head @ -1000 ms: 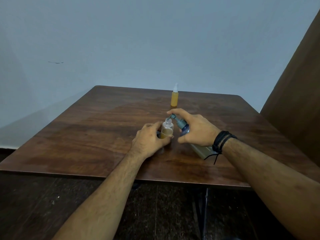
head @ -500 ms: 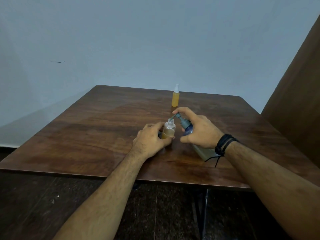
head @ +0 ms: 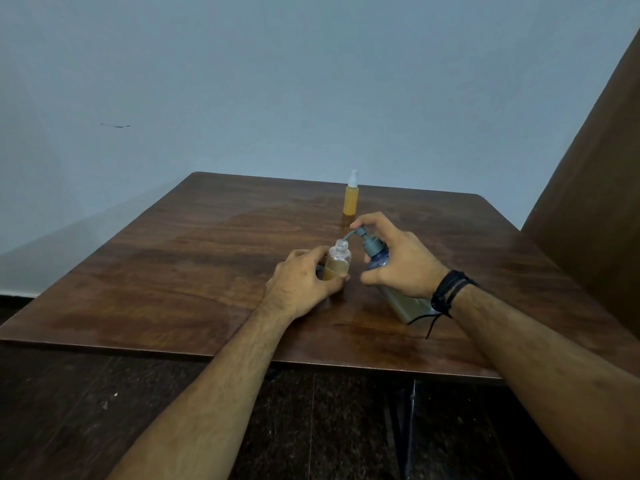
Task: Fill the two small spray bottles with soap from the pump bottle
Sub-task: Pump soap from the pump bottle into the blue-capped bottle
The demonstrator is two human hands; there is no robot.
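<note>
The left hand (head: 298,280) grasps the open spray bottle (head: 337,261) near the middle of the wooden table (head: 194,258), fingers curled round its lower body; the bottle stands upright, uncapped, amber soap filling roughly its lower half. The right hand (head: 398,259) grasps the pump bottle (head: 388,275) just to the right, which leans with its top tilted left; a finger lies on the grey pump head (head: 369,242), whose spout reaches over to the open bottle's mouth. A black cord wristband (head: 446,294) circles the right wrist. Farther off, toward the far edge, a second spray bottle (head: 350,199) stands upright, full of amber soap, white top on, well apart from both hands.
</note>
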